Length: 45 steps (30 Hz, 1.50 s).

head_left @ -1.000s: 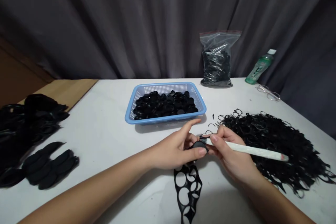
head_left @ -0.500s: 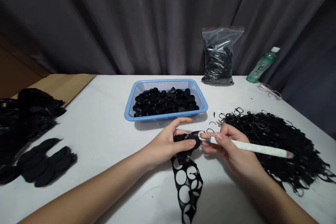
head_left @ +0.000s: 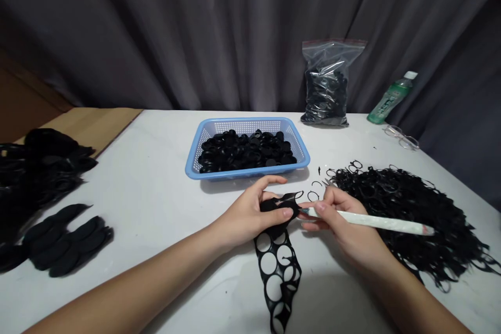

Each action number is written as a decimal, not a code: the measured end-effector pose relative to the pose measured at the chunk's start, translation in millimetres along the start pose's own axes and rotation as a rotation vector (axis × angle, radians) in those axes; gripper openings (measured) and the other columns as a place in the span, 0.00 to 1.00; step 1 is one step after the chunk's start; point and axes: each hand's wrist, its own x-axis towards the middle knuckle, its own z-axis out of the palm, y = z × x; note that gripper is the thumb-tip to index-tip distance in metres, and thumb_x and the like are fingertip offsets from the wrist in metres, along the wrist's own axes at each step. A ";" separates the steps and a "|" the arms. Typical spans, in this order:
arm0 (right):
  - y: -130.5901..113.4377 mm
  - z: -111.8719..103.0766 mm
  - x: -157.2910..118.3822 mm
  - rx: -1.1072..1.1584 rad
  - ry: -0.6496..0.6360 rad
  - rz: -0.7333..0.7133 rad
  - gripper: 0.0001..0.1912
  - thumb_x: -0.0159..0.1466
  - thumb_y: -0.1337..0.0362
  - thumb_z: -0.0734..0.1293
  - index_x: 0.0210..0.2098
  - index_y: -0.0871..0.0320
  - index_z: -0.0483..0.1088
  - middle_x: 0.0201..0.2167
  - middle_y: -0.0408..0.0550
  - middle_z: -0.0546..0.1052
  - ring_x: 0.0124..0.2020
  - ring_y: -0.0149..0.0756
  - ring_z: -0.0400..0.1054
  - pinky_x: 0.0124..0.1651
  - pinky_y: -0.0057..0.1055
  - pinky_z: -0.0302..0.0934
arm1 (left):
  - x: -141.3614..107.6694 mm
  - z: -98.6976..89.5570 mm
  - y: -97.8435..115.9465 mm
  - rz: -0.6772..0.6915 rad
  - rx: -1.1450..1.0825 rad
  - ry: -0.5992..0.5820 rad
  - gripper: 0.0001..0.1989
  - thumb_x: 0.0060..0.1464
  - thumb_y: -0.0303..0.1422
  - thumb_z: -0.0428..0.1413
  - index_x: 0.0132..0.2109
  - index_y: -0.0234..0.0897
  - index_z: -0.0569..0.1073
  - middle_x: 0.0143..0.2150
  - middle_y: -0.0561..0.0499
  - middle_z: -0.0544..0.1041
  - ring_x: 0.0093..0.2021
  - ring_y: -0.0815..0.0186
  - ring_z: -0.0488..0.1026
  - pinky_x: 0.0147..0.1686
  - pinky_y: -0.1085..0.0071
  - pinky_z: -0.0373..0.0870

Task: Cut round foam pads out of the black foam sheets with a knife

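Note:
My left hand (head_left: 250,214) is closed round a black sheet with round holes (head_left: 277,271), its thumb pressing a dark disc-like part and its index finger raised. The perforated lower part of the sheet hangs down onto the white table. In my right hand (head_left: 338,224) is a white pen-like tool (head_left: 385,223) with a dark tip, pinched between thumb and fingers. That tip meets the right edge of the black piece under my left thumb; exactly what it touches is too small to tell. Small scissor-like metal points (head_left: 327,182) show beyond my right hand, mostly hidden.
A blue basket (head_left: 247,174) of black round parts stands ahead. Behind it are a zip bag (head_left: 325,94) of black pieces, a green bottle (head_left: 392,98) and glasses (head_left: 402,137). Black scraps (head_left: 422,219) heap at right; black sheets (head_left: 70,240) and cardboard (head_left: 102,121) lie left.
My right hand has shifted slightly left and down, bringing the tool's tip against the black piece. A thin ring edge now sticks up above it. My left hand keeps its hold.

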 end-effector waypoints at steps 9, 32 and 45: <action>4.4 3.0 -2.2 -0.445 0.045 -0.187 0.14 0.63 0.58 0.66 0.24 0.55 0.62 0.41 0.50 0.80 0.41 0.41 0.75 0.42 0.35 0.68 | -5.9 5.5 2.9 0.067 0.124 0.032 0.21 0.53 0.35 0.60 0.52 0.43 0.62 0.30 0.58 0.70 0.29 0.69 0.69 0.29 0.73 0.64; -1.0 4.8 7.2 0.183 0.066 0.051 0.20 0.56 0.56 0.72 0.23 0.56 0.57 0.33 0.44 0.79 0.35 0.39 0.77 0.41 0.37 0.71 | -0.8 -11.3 14.0 0.086 0.123 -0.007 0.14 0.57 0.45 0.54 0.38 0.38 0.65 0.36 0.49 0.79 0.38 0.62 0.75 0.38 0.67 0.67; -9.8 6.9 4.4 0.365 0.024 0.084 0.17 0.56 0.61 0.72 0.25 0.56 0.58 0.30 0.46 0.79 0.34 0.40 0.78 0.34 0.30 0.71 | 59.7 -29.9 62.0 0.260 0.670 0.244 0.27 0.59 0.42 0.52 0.62 0.36 0.63 0.40 0.43 0.80 0.37 0.59 0.78 0.42 0.61 0.71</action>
